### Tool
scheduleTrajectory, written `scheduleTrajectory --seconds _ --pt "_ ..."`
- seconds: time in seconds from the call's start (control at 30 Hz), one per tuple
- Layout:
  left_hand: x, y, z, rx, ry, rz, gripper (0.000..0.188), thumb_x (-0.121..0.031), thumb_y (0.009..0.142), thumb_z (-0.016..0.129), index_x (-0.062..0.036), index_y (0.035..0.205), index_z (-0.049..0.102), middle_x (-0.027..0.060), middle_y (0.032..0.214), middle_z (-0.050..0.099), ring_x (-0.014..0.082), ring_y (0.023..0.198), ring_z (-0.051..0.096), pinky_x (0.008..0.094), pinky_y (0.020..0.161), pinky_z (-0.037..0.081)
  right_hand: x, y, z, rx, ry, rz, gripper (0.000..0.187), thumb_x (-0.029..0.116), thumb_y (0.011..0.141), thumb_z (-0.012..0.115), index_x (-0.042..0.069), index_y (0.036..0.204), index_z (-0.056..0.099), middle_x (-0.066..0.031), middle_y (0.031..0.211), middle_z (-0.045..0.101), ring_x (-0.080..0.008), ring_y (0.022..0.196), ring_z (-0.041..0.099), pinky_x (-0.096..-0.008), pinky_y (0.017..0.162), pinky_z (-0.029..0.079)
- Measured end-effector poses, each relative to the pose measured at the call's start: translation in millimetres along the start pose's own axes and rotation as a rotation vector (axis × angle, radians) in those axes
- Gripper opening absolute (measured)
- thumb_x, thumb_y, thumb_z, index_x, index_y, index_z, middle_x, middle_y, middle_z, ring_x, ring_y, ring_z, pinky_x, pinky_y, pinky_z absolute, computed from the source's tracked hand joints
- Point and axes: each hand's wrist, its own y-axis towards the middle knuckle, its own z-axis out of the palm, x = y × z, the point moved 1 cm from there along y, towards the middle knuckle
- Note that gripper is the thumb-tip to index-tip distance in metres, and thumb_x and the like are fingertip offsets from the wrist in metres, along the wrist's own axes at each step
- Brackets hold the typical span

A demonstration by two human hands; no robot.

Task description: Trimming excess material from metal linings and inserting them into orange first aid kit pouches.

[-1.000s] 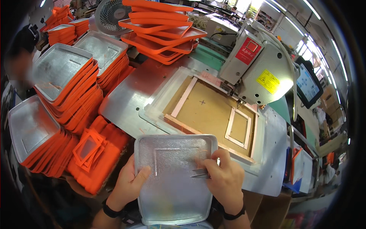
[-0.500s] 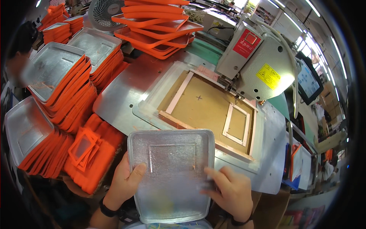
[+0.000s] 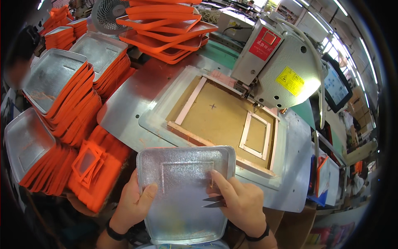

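Observation:
A silver-lined rectangular panel [image 3: 186,199] with rounded corners and a raised rim tilts up in front of me. My left hand [image 3: 134,201] is closed on its left edge, thumb lying on the silver face. A stitched outline shows on the panel's upper half. In my right hand [image 3: 240,203] are dark thread snips [image 3: 214,202], their two pointed blades apart and pointing left over the panel. The right index finger reaches to the right end of the stitched outline. The snips' grip is hidden in the palm.
Beyond the panel lies a sewing machine's metal plate [image 3: 124,112] with a clamping frame [image 3: 182,103] under the machine head [image 3: 286,74]. Stacks of orange silver-lined panels [image 3: 58,79] stand left, more orange pieces [image 3: 166,37] at the back. A screen [image 3: 336,83] is at right. Another person is far left.
My right hand has moved up and left, its index finger now on the stitched outline. The snips' blades, blurred before, now show plainly. The panel has shifted slightly down in view.

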Motion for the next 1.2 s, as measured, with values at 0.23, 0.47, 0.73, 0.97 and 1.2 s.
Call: scheduleTrajectory --seconds 0.23,0.47,0.73,0.97,1.2 --pt "-2 -1 2 -0.008 0.026 -0.018 0.046 -0.020 0.097 0.054 0.0035 0.134 0.043 0.0133 0.110 0.064 0.0180 0.098 0.060 0.0323 0.089 0.047 -11 -11 4 0.030 0.263 0.026 0.038 0.016 0.064 0.082 0.015 0.101 0.070 -0.0022 0.069 0.053 -0.0222 0.053 0.055 -0.0323 0.047 0.042" --pt "-1 -1 0 -0.018 0.081 -0.001 0.046 -0.020 0.097 0.054 0.0042 0.134 0.042 0.0151 0.107 0.064 0.0200 0.095 0.062 0.0330 0.086 0.048 -1 -10 -8 0.108 0.180 0.009 0.044 0.012 0.064 0.081 0.013 0.107 0.070 -0.0027 0.068 0.054 -0.0213 0.054 0.056 -0.0328 0.047 0.043" --pt "-2 0 3 -0.013 0.069 -0.015 0.045 -0.019 0.096 0.055 0.0048 0.133 0.043 0.0158 0.103 0.065 0.0211 0.092 0.064 0.0330 0.083 0.049 11 -6 -3 0.033 -0.033 0.096 0.045 0.009 0.063 0.078 0.013 0.107 0.070 0.0002 0.063 0.054 -0.0199 0.054 0.057 -0.0322 0.048 0.043" --pt "-1 0 3 -0.005 0.098 -0.005 0.046 -0.019 0.096 0.055 0.0051 0.133 0.042 0.0165 0.101 0.066 0.0222 0.090 0.065 0.0331 0.082 0.049 2 -10 -4 0.044 0.124 0.093 0.046 0.004 0.061 0.073 0.013 0.107 0.070 0.0009 0.065 0.057 -0.0186 0.054 0.058 -0.0314 0.049 0.043" --pt "-4 -1 3 0.017 0.117 -0.019 0.047 -0.020 0.096 0.055 0.0050 0.133 0.042 0.0167 0.098 0.067 0.0242 0.088 0.067 0.0339 0.081 0.050 4 -9 -10 0.060 0.061 0.074 0.042 0.004 0.059 0.072 0.013 0.100 0.071 -0.0003 0.066 0.057 -0.0204 0.054 0.057 -0.0322 0.049 0.043"
